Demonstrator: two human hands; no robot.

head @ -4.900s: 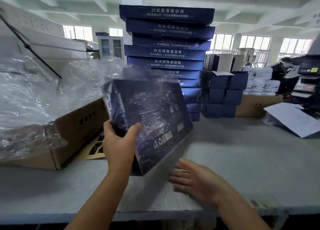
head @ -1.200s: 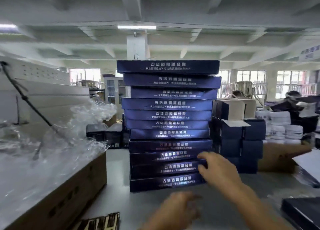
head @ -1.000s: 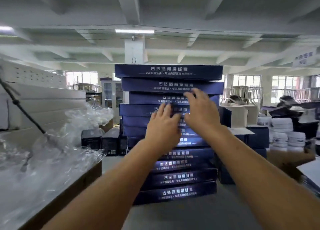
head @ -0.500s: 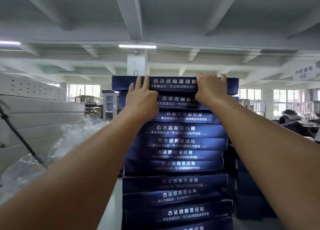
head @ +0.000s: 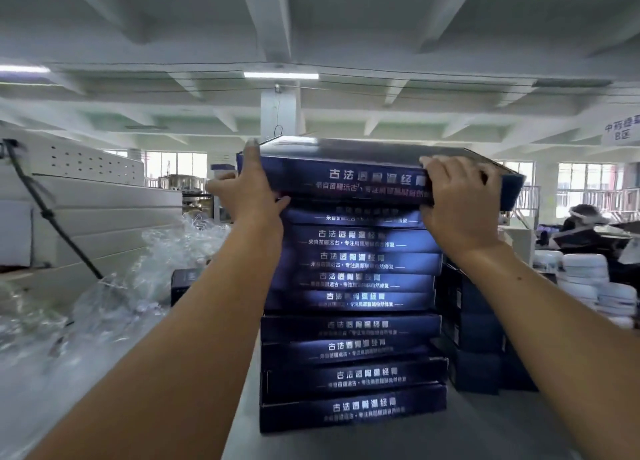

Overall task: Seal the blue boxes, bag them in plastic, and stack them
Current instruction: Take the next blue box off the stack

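Atop the tall stack of blue boxes on the grey table, the top blue box is now lying askew, no longer square as half a second ago, its right corner jutting out. Crumpled clear plastic is lying heaped leftward. The left hand is clasping the box's left end; the right hand is curling over its front edge.
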